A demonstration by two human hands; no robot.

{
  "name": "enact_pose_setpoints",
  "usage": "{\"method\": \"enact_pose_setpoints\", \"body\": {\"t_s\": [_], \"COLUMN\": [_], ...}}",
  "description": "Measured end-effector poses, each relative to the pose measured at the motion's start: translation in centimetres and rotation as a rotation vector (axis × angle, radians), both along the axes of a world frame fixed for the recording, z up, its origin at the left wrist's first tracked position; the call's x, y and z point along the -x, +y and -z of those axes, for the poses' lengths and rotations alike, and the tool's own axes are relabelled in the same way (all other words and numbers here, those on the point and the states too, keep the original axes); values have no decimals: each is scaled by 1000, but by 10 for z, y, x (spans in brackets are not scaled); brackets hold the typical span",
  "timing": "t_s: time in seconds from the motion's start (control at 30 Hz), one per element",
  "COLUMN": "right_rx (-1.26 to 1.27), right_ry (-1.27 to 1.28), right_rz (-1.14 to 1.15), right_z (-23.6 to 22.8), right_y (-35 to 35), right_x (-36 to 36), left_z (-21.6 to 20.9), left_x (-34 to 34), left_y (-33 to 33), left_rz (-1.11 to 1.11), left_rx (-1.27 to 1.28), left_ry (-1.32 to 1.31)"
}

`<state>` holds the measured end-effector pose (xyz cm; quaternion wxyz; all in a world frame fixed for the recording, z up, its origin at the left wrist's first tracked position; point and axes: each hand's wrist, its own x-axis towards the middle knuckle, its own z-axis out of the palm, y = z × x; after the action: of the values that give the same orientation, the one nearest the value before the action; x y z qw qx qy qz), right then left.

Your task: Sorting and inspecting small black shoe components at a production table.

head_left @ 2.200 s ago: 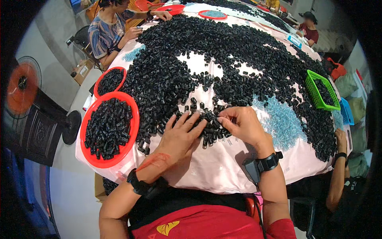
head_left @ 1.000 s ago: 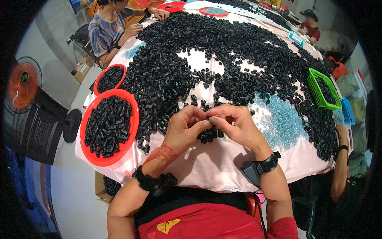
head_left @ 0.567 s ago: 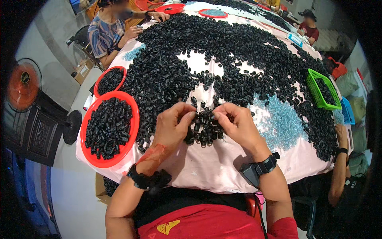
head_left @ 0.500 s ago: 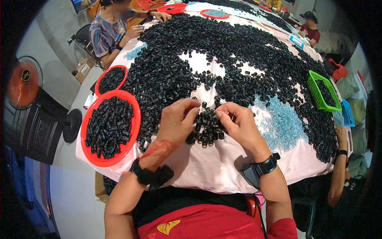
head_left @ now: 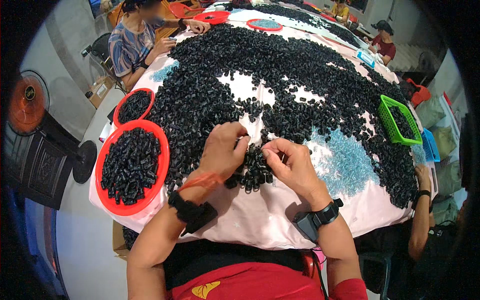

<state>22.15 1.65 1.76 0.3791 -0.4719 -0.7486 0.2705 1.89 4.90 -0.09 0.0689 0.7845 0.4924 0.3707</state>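
My left hand [head_left: 222, 149] is over the table with its thumb and fingers pinched together. What lies between those fingertips is too small to make out. Facing it, my right hand [head_left: 291, 166] is also closed in a pinch, and anything it holds is likewise hidden. Below and between both hands sits a small heap of short black plastic tube-like parts [head_left: 256, 172]. A far larger spread of the same black parts [head_left: 200, 107] reaches away behind my hands. Just right of my right hand lies a pile of small clear bluish pieces [head_left: 345, 162].
Red trays [head_left: 165, 172] of black parts stand at the left edge of the pale pink cloth [head_left: 240, 227]. On the right are a green basket [head_left: 387, 122] and a blue basket [head_left: 431, 146]. A co-worker's arm [head_left: 423, 220] rests at the right edge; other people sit farther off.
The whole view has shifted slightly, moving the trays and baskets a little left and down in the picture. Both my hands stay pinched above the same small heap.
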Motion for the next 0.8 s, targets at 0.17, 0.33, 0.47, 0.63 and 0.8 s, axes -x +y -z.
{"method": "enact_pose_setpoints", "body": {"t_s": [0.17,0.33,0.47,0.63,0.8], "right_rx": [10,-21,50,62,162], "right_ry": [49,71,82,233,301], "right_rz": [-4,-47,-53,-107,-174], "right_z": [1,7,5,9,3], "right_y": [-3,-3,-7,-9,-14], "right_x": [-2,2,5,7,16], "left_z": [-25,-14,-7,0,3], "left_x": [15,31,34,29,29], "left_y": [-44,-75,-82,-81,-83], "left_rz": [134,244,265,344,345], "left_rx": [557,752,814,818,857], "left_ry": [-638,-673,-761,-883,-924]}}
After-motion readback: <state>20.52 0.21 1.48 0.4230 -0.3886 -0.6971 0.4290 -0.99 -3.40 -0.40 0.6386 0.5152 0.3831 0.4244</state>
